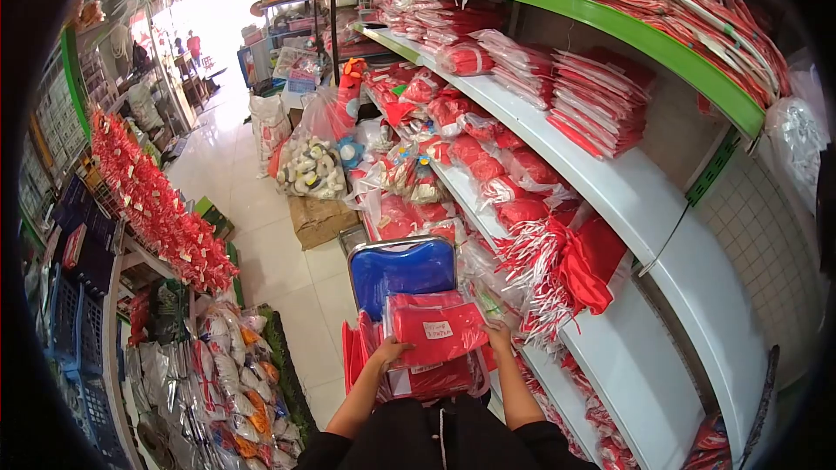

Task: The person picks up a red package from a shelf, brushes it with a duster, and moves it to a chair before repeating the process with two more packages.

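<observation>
A red package in clear plastic [461, 344] with a white handwritten label hangs between my two hands. My left hand [391, 352] pinches its left edge, and my right hand [498, 335] grips its right edge. Beneath and behind it, more red plastic-wrapped packages [418, 303] lie stacked on a chair with a blue backrest [402, 271]. Other red packages [353, 357] stand at the left side of the pile. The chair seat is hidden under the packages.
Shelves [627, 183] on the right carry stacked red packages [596, 104]. Bagged goods [235, 365] and a red garland-like display [157, 200] line the left. Past the chair are a cardboard box [322, 222] and a clear bag [312, 165]. A tiled aisle [261, 244] leads toward distant people.
</observation>
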A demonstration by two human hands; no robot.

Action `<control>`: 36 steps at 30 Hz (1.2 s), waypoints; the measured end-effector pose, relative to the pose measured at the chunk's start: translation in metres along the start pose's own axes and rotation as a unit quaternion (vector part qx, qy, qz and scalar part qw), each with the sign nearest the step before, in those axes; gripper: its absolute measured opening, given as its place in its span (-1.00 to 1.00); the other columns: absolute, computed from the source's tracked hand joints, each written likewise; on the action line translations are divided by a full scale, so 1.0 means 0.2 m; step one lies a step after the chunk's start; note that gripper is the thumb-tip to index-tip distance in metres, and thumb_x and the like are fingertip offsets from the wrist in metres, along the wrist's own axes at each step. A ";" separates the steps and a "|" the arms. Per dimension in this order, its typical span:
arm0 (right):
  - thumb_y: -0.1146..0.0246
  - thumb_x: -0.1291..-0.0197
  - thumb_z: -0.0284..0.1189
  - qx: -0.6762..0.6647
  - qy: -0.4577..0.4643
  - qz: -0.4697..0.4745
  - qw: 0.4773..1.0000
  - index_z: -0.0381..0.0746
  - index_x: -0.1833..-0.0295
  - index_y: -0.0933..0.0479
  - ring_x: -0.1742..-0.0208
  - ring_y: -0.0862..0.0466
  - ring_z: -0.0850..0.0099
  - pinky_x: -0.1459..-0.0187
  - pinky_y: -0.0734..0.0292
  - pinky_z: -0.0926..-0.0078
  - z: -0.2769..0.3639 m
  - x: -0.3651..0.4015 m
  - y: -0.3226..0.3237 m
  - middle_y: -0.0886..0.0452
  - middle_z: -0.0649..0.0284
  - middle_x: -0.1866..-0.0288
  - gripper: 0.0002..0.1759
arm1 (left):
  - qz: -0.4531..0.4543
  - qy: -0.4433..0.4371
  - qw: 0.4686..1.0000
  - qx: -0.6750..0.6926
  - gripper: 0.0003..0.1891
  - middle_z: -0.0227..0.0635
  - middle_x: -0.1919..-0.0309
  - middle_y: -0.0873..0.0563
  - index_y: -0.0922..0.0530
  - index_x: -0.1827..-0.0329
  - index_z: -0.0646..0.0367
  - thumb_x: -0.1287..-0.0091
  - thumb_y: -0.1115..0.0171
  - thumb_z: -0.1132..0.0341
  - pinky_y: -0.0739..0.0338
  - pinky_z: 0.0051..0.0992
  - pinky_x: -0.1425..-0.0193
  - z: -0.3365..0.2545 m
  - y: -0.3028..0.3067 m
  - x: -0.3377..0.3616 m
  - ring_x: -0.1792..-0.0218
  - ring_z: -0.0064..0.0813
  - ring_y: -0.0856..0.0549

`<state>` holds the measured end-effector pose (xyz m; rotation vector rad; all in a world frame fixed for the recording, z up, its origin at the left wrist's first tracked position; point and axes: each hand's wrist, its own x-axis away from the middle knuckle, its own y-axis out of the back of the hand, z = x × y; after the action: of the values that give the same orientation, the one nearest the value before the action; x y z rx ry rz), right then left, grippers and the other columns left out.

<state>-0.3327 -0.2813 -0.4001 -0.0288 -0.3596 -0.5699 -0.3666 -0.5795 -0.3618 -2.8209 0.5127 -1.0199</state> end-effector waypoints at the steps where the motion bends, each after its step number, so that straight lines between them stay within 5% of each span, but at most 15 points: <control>1: -0.37 -0.01 -0.49 -0.049 -0.003 0.022 0.999 -0.38 0.06 -0.49 0.33 -0.63 0.43 0.28 -0.54 0.56 -0.03 -0.05 0.00 -0.64 0.24 0.25 -0.64 | 0.017 -0.023 1.000 0.004 -0.69 -0.31 0.23 -0.70 -0.52 0.00 0.21 -0.17 -0.27 0.49 -0.58 -0.50 0.35 0.00 0.00 -0.01 0.26 -0.48 -0.67; 7: -0.23 -0.12 -0.54 -0.238 0.003 0.073 0.969 -0.33 -0.04 -0.48 0.20 -0.64 0.48 0.16 -0.58 0.54 0.28 0.11 0.13 -0.63 0.24 0.18 -0.67 | 0.090 -0.123 0.983 0.106 -0.70 -0.30 0.16 -0.69 -0.49 -0.03 0.22 -0.22 -0.19 0.54 -0.66 -0.31 0.25 -0.26 -0.11 0.05 0.17 -0.43 -0.68; 10: -0.20 -0.16 -0.58 -0.307 0.043 0.063 0.949 -0.30 -0.13 -0.41 0.11 -0.63 0.45 0.10 -0.57 0.52 0.50 0.26 0.21 -0.60 0.20 0.10 -0.62 | 0.151 -0.081 0.980 0.098 -0.70 -0.31 0.12 -0.68 -0.49 -0.04 0.22 -0.23 -0.19 0.54 -0.65 -0.32 0.16 -0.42 -0.16 0.07 0.13 -0.42 -0.67; 11: -0.19 -0.17 -0.58 -0.324 0.052 0.059 0.943 -0.29 -0.15 -0.39 0.10 -0.63 0.44 0.09 -0.57 0.51 0.58 0.33 0.24 -0.60 0.20 0.09 -0.61 | 0.141 -0.040 0.985 0.089 -0.69 -0.30 0.07 -0.67 -0.50 -0.06 0.23 -0.24 -0.16 0.58 -0.60 -0.40 -0.01 -0.47 -0.18 0.07 0.08 -0.44 -0.66; 14: -0.16 -0.19 -0.63 -0.352 0.110 0.055 0.928 -0.26 -0.22 -0.31 0.05 -0.62 0.41 0.04 -0.56 0.46 0.70 0.45 0.36 -0.57 0.17 0.05 -0.53 | 0.221 -0.137 0.961 0.099 -0.65 -0.28 0.03 -0.66 -0.48 -0.10 0.25 -0.23 -0.15 0.61 -0.54 -0.47 -0.12 -0.64 -0.35 0.17 0.03 -0.46 -0.65; 17: -0.17 -0.18 -0.65 -0.392 0.149 0.023 0.908 -0.28 -0.23 -0.29 0.06 -0.63 0.41 0.02 -0.55 0.44 0.89 0.69 0.48 -0.57 0.12 0.02 -0.52 | 0.302 -0.136 0.940 0.083 -0.61 -0.24 -0.03 -0.63 -0.45 -0.13 0.26 -0.22 -0.13 0.65 -0.55 -0.44 -0.12 -0.74 -0.49 0.17 0.00 -0.45 -0.64; 19: -0.16 -0.18 -0.65 -0.389 0.187 0.011 0.902 -0.28 -0.20 -0.31 0.08 -0.64 0.41 0.03 -0.55 0.45 0.89 0.79 0.61 -0.60 0.12 0.07 -0.55 | 0.368 -0.143 0.916 0.075 -0.60 -0.22 -0.08 -0.59 -0.41 -0.17 0.25 -0.25 -0.14 0.60 -0.55 -0.40 -0.13 -0.80 -0.62 0.20 -0.02 -0.40 -0.63; 23: -0.14 -0.20 -0.65 -0.373 0.254 -0.054 0.891 -0.27 -0.15 -0.32 0.12 -0.65 0.45 0.06 -0.54 0.50 0.97 1.05 0.86 -0.64 0.14 0.13 -0.61 | 0.413 0.008 0.902 0.124 -0.55 -0.24 -0.07 -0.59 -0.33 -0.25 0.19 -0.31 -0.19 0.41 -0.55 -0.31 -0.13 -0.85 -0.94 0.21 -0.05 -0.37 -0.61; 26: -0.14 -0.20 -0.65 -0.376 0.298 -0.116 0.870 -0.27 -0.14 -0.32 0.10 -0.64 0.45 0.07 -0.54 0.51 1.01 1.23 1.02 -0.63 0.13 0.11 -0.62 | 0.418 -0.089 0.904 0.001 -0.55 -0.25 -0.07 -0.59 -0.35 -0.23 0.19 -0.29 -0.23 0.38 -0.56 -0.32 -0.11 -0.87 -1.25 0.32 -0.03 -0.39 -0.62; 36: -0.16 -0.22 -0.59 -0.279 0.380 -0.307 0.827 -0.30 -0.23 -0.26 0.06 -0.58 0.52 0.04 -0.46 0.57 1.01 1.87 1.49 -0.60 0.14 0.06 -0.54 | 0.530 -0.188 0.824 -0.073 -0.65 -0.32 0.06 -0.64 -0.48 -0.09 0.24 -0.27 -0.28 0.34 -0.57 -0.50 0.03 -0.84 -2.14 0.73 0.10 -0.55 -0.63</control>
<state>0.0511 -0.2004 -0.0616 -0.2505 0.6245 -1.2536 -0.2487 -0.2242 -0.0558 -2.0875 1.8196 -0.1798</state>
